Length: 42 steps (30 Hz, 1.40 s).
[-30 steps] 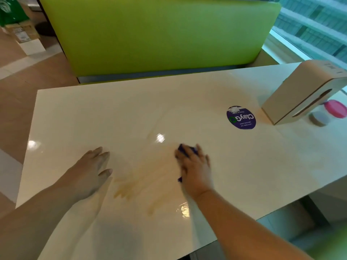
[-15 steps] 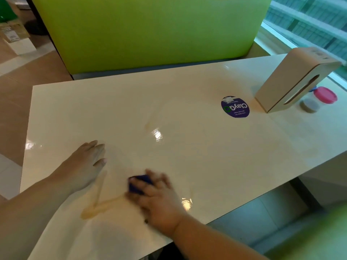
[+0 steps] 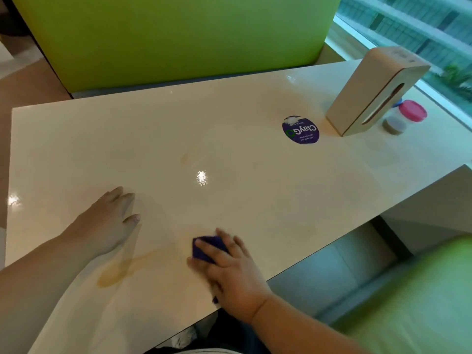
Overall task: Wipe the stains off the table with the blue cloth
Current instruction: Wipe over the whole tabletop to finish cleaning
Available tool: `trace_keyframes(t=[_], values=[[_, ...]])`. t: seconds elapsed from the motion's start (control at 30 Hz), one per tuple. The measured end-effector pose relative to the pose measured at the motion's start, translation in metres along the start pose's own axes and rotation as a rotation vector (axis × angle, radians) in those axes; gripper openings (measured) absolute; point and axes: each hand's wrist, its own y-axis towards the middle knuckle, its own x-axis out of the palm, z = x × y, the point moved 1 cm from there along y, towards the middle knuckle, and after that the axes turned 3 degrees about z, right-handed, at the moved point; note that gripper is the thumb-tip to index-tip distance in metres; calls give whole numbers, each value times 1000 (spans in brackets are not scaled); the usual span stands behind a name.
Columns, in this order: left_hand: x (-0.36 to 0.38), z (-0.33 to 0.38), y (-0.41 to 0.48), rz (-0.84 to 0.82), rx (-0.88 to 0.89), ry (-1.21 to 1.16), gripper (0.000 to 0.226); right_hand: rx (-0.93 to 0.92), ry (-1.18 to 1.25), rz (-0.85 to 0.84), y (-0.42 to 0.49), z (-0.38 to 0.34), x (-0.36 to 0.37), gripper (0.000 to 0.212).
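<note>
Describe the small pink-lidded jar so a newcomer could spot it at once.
On the glossy white table, look to the far right corner by the window, where a tall beige slotted box stands. Right of that box sit small jars; the pink-lidded jar is the farther one, its bright pink lid unlike the grey-topped jar beside it.

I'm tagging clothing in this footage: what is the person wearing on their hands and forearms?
Nothing that shows. The left hand and right hand are ungloved, and no sleeves reach into view. No watch, bracelet or ring is visible.
</note>
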Motion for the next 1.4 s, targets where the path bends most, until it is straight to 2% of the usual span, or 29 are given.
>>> trace_keyframes(t=[0.07,0.1,0.17,0.23,0.3,0.37,0.5,0.57,0.63,0.67,0.73,0.8,0.87,0.9,0.97,1.03,1.1,1.17,1.23,1.3,1.4], values=[[-4,0,0,-2,12,9,61,-107,29,-38,-1,7,1,51],[-6,0,0,-2,16,2,59,-49,34,-36,1,23,0,52],[-8,-1,-3,0,17,-30,57,225,8,6,7,64,-7,57],[-9,-6,-7,24,3,-60,57,516,-30,44,15,101,-19,53],[-9,-15,-10,50,-33,-79,56,634,-37,66,27,106,-18,47],[-11,-26,-13,63,-79,-92,54,524,-48,83,46,76,-8,49],[-18,-48,-21,85,-145,-101,50,102,15,46,89,-30,19,45],[-22,-55,-29,88,-185,-116,49,-168,64,-80,103,-78,28,51],[-22,-65,-40,73,-231,-113,50,-398,151,-195,109,-103,36,66],[-20,-70,-46,54,-248,-100,52,-488,200,-179,113,-102,39,72],[-12,-82,-58,-8,-261,-52,56,-511,336,-44,124,-77,34,74],[-3,-86,-62,-54,-219,-8,61,-241,490,155,144,-22,17,66],[0,-85,-64,-45,-226,11,63,195,577,324,167,44,-7,59],[0,-84,-63,-37,-232,29,63,376,531,349,177,79,-16,58],[-1,-84,-62,-17,-223,44,61,676,280,296,190,140,-24,55],[-2,-88,-62,-16,-209,30,58,746,29,164,201,164,-24,51],[-3,-95,-64,-10,-193,-5,56,640,2,132,221,147,-13,45],[-1,-99,-68,36,-163,-55,54,422,105,160,236,97,-3,39],[-2,-101,-73,80,-153,-136,52,168,188,155,235,32,6,42],[-2,-99,-77,114,-168,-202,50,-82,144,52,212,-36,24,48],[-3,-97,-85,148,-225,-251,49,-349,158,-116,159,-116,36,55]])
